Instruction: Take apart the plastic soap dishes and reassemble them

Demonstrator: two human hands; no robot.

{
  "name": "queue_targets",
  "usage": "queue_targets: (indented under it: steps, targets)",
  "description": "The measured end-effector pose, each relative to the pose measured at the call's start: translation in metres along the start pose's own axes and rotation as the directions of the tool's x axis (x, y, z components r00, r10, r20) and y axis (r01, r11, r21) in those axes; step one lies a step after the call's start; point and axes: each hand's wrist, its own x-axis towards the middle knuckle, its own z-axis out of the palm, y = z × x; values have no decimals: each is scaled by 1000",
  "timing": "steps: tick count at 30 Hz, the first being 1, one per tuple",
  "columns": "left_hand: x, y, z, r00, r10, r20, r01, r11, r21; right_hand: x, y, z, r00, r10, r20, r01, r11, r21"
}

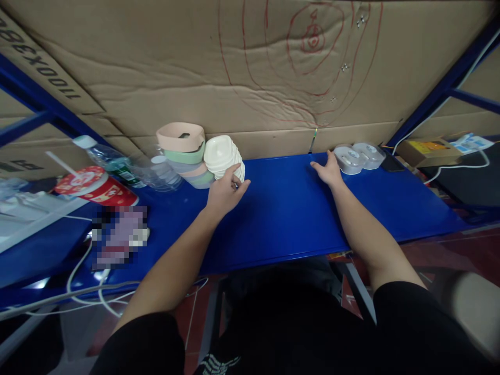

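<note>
I see my left hand [225, 191] at the white dish stack [222, 152], fingers half-curled; whether they grip it, I can't tell. Right of the stack, my right hand [330, 170] spreads near clear containers [354, 159]; cardboard [172, 67] stands behind the stack.

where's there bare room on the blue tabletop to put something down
Mostly mid-tabletop, between the left hand near the white stack and the right hand beside the pale containers. Another patch lies right of the right forearm, in front of those containers. Left is crowded: red cup, bottle, pastel stack.
</note>
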Motion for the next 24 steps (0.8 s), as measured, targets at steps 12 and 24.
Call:
queue_targets:
  steps: [12,24]
  targets:
    - [21,-42,-9,968,-128,-218,118,991,-57,-43,-39,12,905,-230,358,286,952,-112]
    - [21,-38,-11,964,-88,-252,64,993,-101,-48,-45,5,863,-250,438,351,922,-165]
